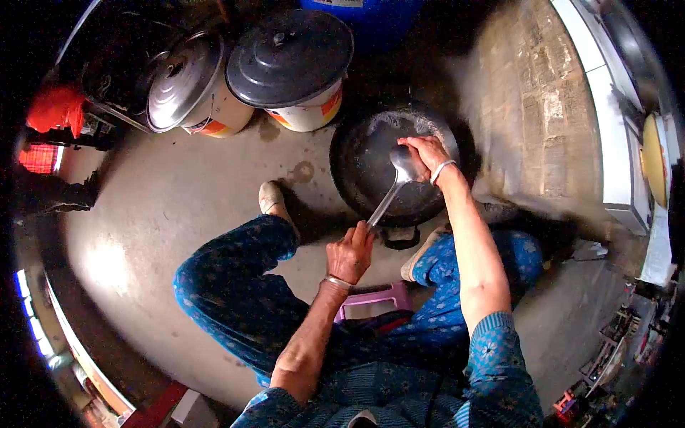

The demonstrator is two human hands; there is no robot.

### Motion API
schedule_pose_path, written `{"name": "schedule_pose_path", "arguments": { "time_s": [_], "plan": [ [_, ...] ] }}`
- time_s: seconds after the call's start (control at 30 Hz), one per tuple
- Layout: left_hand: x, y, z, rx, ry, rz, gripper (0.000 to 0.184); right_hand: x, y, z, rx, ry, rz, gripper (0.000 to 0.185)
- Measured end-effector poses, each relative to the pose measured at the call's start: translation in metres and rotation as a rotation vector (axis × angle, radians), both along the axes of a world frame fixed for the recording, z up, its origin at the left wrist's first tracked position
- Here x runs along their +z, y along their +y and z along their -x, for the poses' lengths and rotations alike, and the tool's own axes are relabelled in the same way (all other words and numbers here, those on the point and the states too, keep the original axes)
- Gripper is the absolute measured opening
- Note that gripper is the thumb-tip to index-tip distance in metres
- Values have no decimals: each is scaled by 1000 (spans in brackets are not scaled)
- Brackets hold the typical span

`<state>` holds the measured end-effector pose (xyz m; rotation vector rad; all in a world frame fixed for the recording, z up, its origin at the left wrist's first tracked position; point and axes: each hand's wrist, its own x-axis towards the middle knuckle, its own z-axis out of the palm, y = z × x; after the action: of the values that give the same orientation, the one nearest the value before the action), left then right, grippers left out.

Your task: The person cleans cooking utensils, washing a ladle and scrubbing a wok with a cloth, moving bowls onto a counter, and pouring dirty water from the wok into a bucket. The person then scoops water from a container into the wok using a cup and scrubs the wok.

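Observation:
A metal ladle slants over a large dark wok that sits on the floor. My left hand is closed round the ladle's handle. At the other end, my right hand grips the rim of the ladle's bowl; part of its fingers and whatever lies under them are hidden. Whitish foam or suds show along the wok's far side, with dark liquid below. One wok handle points toward me.
Two white buckets with metal lids stand beyond the wok to the left. A blue barrel is behind. A brick-like wall rises to the right. A pink stool is beneath me, between my legs.

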<state>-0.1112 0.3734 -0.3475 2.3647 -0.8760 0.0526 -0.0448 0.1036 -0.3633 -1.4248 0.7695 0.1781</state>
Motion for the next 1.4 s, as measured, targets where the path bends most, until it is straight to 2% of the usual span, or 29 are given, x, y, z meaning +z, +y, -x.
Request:
{"name": "schedule_pose_path", "arguments": {
  "time_s": [0.03,0.07,0.17,0.2,0.33,0.4,0.43,0.47,0.57,0.63,0.67,0.7,0.73,0.77,0.83,0.87,0.9,0.93,0.97,1.0,1.07,1.1,1.17,1.2,1.23,1.3,1.33,1.37,1.4],
  "plan": [
    [0,1,2,1,-4,6,26,5,6,3,-187,-7,-115,23],
    [0,2,3,-5,-16,4,28,8,10,6,-188,-14,-110,23],
    [2,0,5,12,1,26,28,6,13,14,-489,95,-385,24],
    [3,-1,5,40,44,39,26,-12,11,17,-527,64,-468,28],
    [1,1,6,45,33,50,31,12,39,30,-653,-23,-517,34],
    [4,-3,7,81,81,92,28,33,48,37,-588,-62,-272,36],
    [5,-3,6,80,81,95,28,31,48,43,-589,-63,-268,36],
    [5,-5,4,99,124,125,26,26,43,50,-411,-213,82,37],
    [9,-7,2,126,249,164,23,69,38,58,-388,-295,284,31],
    [13,-10,0,122,328,172,20,77,33,55,-268,-312,699,29],
    [16,-10,0,113,404,162,19,80,36,56,-184,-404,901,19],
    [17,-12,0,101,480,151,18,96,48,52,-97,-492,1102,23],
    [16,-13,1,93,481,150,18,94,48,52,104,-557,1231,32],
    [15,-14,1,71,495,259,19,93,53,50,313,-314,1409,40],
    [16,-13,0,48,507,364,22,89,56,50,554,-425,1730,42],
    [18,-10,-1,15,634,401,20,84,55,47,550,-425,1727,42],
    [22,-8,-2,-18,761,437,19,79,51,43,611,-549,1788,39],
    [30,-7,-3,-16,762,432,19,75,47,38,674,-675,1845,36],
    [42,-7,-4,38,1103,469,18,73,43,33,674,-675,1840,36],
    [48,-7,-3,94,1447,499,17,71,36,30,862,-604,1726,31],
    [49,-4,-3,42,1498,493,16,87,25,26,1140,-382,1472,20],
    [49,-2,-4,-12,1544,494,15,86,15,28,1160,-358,1385,22],
    [43,0,-4,-14,1657,530,17,76,-10,27,1072,-325,890,30],
    [41,0,-4,-18,1765,570,19,109,-6,25,1089,-126,838,31],
    [41,1,-5,-17,1768,571,19,99,-13,25,1091,-122,837,31],
    [43,2,-6,-55,1825,601,23,78,-26,22,1003,-173,1016,23],
    [44,2,-6,-53,1827,601,23,95,-23,23,836,66,747,17],
    [46,2,-7,-69,1893,658,22,83,-29,28,839,67,745,17],
    [46,2,-7,-86,1957,716,21,62,-42,38,676,17,512,16]
  ]
}}
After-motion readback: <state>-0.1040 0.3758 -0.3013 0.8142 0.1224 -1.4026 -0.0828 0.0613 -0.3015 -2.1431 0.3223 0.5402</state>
